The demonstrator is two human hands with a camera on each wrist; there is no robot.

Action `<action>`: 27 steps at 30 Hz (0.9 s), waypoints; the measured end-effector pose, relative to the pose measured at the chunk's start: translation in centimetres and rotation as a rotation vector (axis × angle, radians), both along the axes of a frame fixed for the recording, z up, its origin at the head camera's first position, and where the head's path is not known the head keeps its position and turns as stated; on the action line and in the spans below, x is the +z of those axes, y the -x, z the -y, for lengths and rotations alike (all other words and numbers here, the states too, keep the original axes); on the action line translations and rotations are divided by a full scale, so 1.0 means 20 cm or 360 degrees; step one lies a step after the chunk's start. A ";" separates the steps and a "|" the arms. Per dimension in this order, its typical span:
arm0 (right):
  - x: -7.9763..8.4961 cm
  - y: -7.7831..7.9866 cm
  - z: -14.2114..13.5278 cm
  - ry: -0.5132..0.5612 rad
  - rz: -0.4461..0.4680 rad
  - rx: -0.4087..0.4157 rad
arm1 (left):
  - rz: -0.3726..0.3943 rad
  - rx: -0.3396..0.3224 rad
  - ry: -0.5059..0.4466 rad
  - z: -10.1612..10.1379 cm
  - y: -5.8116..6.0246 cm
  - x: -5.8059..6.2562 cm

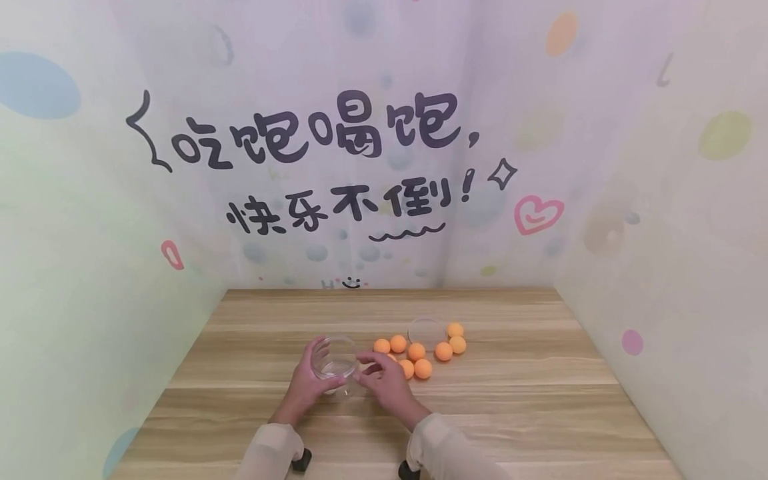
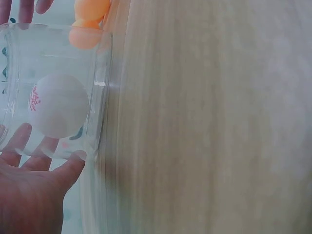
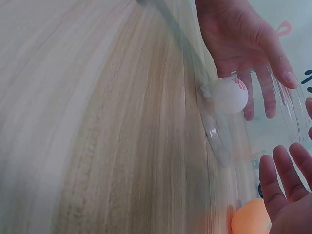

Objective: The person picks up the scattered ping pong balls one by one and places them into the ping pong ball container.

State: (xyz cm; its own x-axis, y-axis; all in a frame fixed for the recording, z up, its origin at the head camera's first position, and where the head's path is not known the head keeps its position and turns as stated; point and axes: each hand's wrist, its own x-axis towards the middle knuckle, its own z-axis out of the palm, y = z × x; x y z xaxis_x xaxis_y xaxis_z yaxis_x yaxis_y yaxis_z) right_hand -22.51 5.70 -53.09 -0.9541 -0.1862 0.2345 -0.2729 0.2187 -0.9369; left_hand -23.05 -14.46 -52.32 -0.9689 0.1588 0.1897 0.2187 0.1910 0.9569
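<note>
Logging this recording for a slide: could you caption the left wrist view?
Left hand holding a clear container, white ball showing through it, orange balls beyond.

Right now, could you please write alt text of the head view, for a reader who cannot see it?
A person's left hand grips a clear container at a wood-grain table, the right hand close beside it. Orange balls lie beyond the right hand, near a clear round object; behind, dark lettering marks a pale wall.
</note>
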 end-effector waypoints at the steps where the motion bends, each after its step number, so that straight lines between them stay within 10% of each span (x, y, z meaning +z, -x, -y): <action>1: -0.01 0.00 0.00 -0.0012 -0.0013 0.0004 | 0.0001 0.0000 0.0000 0.00 0.00 0.00; 16: -0.05 0.00 -0.07 -0.0241 -0.0104 -0.0052 | 0.0010 -0.0002 0.0003 0.00 0.00 0.00; 27: -0.06 0.01 -0.10 -0.0376 -0.0191 -0.0223 | -0.0060 0.0072 0.0075 0.02 0.08 -0.17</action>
